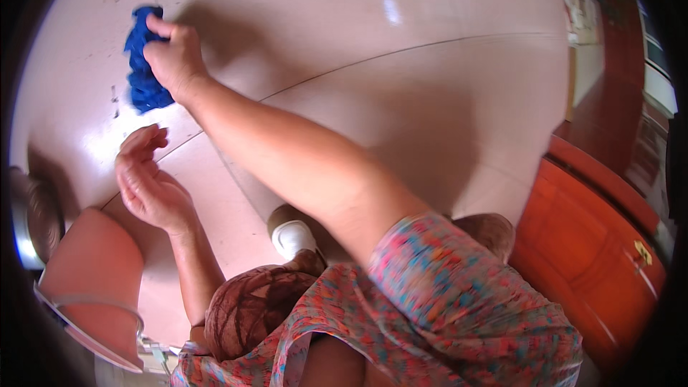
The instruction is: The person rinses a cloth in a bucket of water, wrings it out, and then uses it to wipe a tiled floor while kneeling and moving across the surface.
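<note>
A crumpled blue cloth (148,83) is gripped in my right hand (180,59), which reaches across to the upper left, over the pale tiled floor (349,5). From this view I cannot tell whether the cloth touches the tiles. Dark smudges (114,101) mark the floor beside it. Lower down, my left hand (156,188) hovers with loosely bent fingers and nothing in it. Its palm is partly hidden.
At the lower left stands a pinkish plastic container (97,258), beside a round ridged object (40,220) at the rim. An orange-red wooden cabinet (580,247) with a brass-coloured handle (642,253) is on the right. Below me shows a white shoe (293,238).
</note>
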### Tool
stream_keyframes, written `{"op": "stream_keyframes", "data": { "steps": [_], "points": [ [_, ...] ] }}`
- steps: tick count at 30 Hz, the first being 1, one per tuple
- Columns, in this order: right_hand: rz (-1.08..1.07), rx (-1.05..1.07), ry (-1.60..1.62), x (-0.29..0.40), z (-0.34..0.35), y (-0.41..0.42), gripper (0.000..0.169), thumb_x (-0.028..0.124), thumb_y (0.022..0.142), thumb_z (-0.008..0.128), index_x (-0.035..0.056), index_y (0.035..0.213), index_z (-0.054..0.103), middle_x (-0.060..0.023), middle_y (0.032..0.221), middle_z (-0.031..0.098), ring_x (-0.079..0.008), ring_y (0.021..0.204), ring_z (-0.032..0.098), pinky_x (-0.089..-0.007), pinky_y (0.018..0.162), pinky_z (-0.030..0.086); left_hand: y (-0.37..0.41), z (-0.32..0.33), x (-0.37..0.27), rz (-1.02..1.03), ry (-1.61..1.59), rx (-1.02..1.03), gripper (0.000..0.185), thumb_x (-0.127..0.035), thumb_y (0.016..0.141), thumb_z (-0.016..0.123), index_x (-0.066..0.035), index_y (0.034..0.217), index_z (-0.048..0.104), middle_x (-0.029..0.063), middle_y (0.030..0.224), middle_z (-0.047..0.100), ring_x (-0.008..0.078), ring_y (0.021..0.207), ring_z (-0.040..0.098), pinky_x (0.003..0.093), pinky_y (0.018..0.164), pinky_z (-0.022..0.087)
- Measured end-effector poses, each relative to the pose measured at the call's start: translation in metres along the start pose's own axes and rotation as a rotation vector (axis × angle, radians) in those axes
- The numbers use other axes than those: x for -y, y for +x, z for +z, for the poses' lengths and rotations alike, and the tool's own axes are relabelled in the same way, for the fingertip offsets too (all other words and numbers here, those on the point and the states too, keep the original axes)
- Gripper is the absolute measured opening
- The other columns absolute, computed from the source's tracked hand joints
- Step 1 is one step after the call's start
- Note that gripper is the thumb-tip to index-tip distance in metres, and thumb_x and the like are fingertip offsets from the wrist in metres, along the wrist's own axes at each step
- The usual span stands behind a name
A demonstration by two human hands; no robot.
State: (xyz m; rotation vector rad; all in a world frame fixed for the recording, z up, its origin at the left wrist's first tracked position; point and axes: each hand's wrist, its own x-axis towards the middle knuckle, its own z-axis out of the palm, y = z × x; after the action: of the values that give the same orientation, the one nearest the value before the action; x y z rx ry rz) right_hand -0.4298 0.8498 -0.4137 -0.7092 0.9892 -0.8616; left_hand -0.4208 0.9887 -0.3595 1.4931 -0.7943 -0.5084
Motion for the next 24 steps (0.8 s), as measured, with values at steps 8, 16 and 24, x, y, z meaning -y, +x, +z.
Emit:
{"op": "stream_keyframes", "data": {
  "steps": [8,16,24],
  "points": [
    [-0.34,-0.42,-0.091,0.168,-0.292,-0.081,0.056,-0.002,0.073,0.045,-0.0023,0.129,0.049,-0.0147,0.117,0.055,-0.0225,0.096,0.057,-0.0321,0.08,0.051,0.023,0.114,0.07,0.29,0.212,0.466,0.015,-0.009,0.089,0.053,0.0,0.097,0.062,0.0144,0.099,0.061,0.0268,0.092,0.058,0.0356,0.081,0.046],
    [0.161,-1.539,-0.8,0.033,-0.462,-0.268,0.061,0.008,0.079,0.049,0.0011,0.138,0.037,-0.0218,0.13,0.048,-0.0288,0.116,0.05,-0.0361,0.099,0.038,0.04,0.162,0.123,0.717,0.901,0.94,0.051,-0.037,0.092,0.048,-0.014,0.137,0.04,0.0121,0.145,0.03,0.0295,0.135,0.027,0.0462,0.112,0.021],
    [0.184,-1.547,-0.999,0.035,-0.485,-0.156,0.067,0.016,0.077,0.056,-0.0001,0.139,0.035,-0.0261,0.134,0.042,-0.0362,0.121,0.044,-0.0395,0.105,0.033,0.041,0.167,0.121,0.628,0.921,1.01,0.056,-0.037,0.087,0.051,-0.015,0.137,0.038,0.0165,0.147,0.024,0.0327,0.137,0.02,0.0508,0.112,0.015]
  ]
}}
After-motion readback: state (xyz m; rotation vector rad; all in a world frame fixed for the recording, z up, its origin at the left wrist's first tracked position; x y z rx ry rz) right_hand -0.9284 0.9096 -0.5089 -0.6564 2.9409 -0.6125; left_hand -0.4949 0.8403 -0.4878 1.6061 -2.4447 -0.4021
